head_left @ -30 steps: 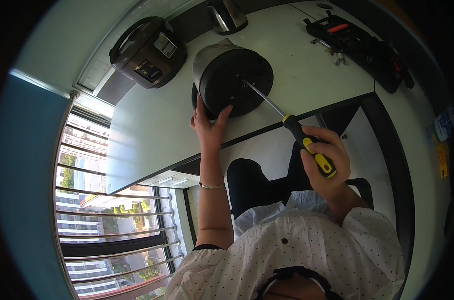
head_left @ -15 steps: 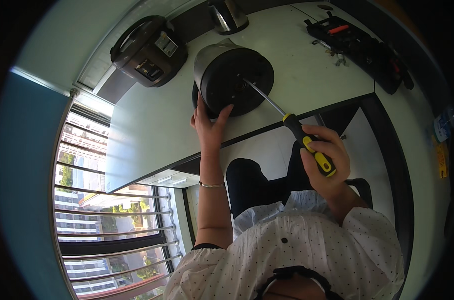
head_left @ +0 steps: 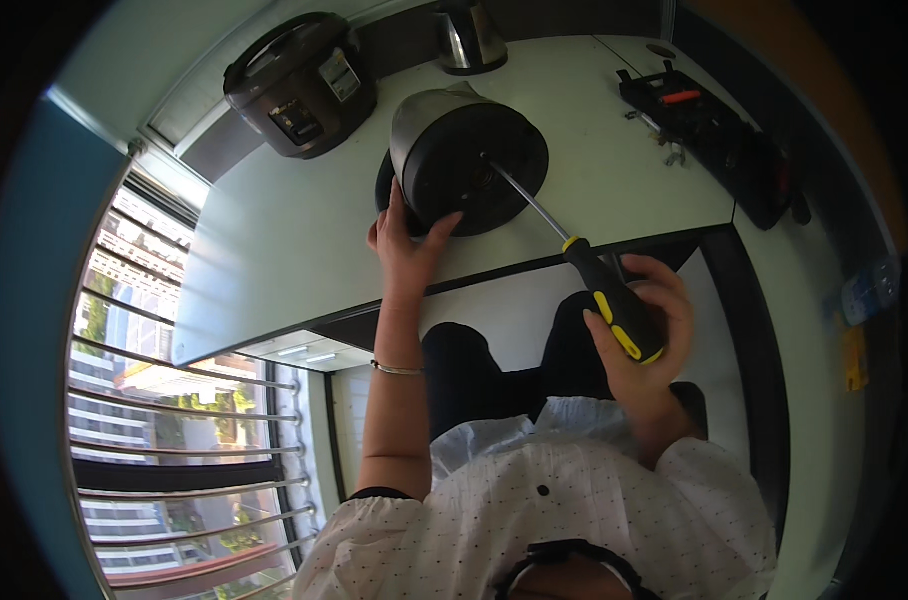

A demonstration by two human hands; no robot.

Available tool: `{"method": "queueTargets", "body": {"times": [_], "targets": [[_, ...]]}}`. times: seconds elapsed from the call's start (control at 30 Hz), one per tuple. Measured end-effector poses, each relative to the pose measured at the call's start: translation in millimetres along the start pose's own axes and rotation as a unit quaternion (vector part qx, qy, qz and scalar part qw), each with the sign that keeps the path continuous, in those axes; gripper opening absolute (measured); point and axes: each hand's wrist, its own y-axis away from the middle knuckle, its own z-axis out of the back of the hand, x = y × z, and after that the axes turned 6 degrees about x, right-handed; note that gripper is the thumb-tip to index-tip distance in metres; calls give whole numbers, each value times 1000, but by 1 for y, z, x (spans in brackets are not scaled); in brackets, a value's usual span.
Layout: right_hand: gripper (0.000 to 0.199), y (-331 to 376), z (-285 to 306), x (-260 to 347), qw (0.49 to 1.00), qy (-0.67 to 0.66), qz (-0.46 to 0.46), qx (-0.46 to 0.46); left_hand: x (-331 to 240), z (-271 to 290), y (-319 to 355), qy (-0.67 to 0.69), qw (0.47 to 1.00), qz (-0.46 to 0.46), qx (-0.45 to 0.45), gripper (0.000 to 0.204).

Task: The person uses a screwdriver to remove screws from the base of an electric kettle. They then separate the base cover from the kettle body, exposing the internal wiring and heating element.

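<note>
A metal kettle (head_left: 442, 165) lies tilted on the table, its round black base facing me. My left hand (head_left: 406, 252) grips its lower left edge, with the thumb on the base and the fingers round the side next to the black handle. In my right hand (head_left: 672, 325) is a screwdriver (head_left: 609, 300) with a black and yellow grip. The thumb lies on one side of that grip and the fingers curl loosely on the other. Its shaft points up and left, with the tip at a small hole near the middle of the base; whether a screw sits there cannot be seen.
On the pale tabletop (head_left: 294, 235), a dark electric cooker (head_left: 299, 90) stands at the back left and a silver jug (head_left: 471, 40) behind the kettle. A black tool case (head_left: 714, 140) with small metal parts lies at the right. A barred window (head_left: 184, 400) is at the left.
The screwdriver's grip has turned in my right hand, and the fingers have loosened round it. Its tip stays at the base. My left hand keeps its hold; the whole view has shifted slightly.
</note>
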Motion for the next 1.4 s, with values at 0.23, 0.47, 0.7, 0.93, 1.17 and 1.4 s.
{"method": "queueTargets", "body": {"times": [0.23,0.47,0.7,0.93,1.17,1.4], "targets": [[37,2,1,-2,999,23,-4,-27,-5,-1,2,-42,998,-23,-36,91],[47,0,3,4,981,-164,-106,-16,-19,7,4,-18,1000,-15,-18,90],[37,-3,-6,9,967,-214,-120,-65,-23,12,6,0,1000,-7,-7,92],[39,-1,-8,13,995,-32,-77,-48,-22,13,6,11,1000,-3,1,93],[38,-2,4,12,989,144,22,28,-22,13,6,2,1000,-6,-4,94],[37,-3,6,9,989,142,22,28,-21,11,6,-7,1000,-9,-11,93]]}}
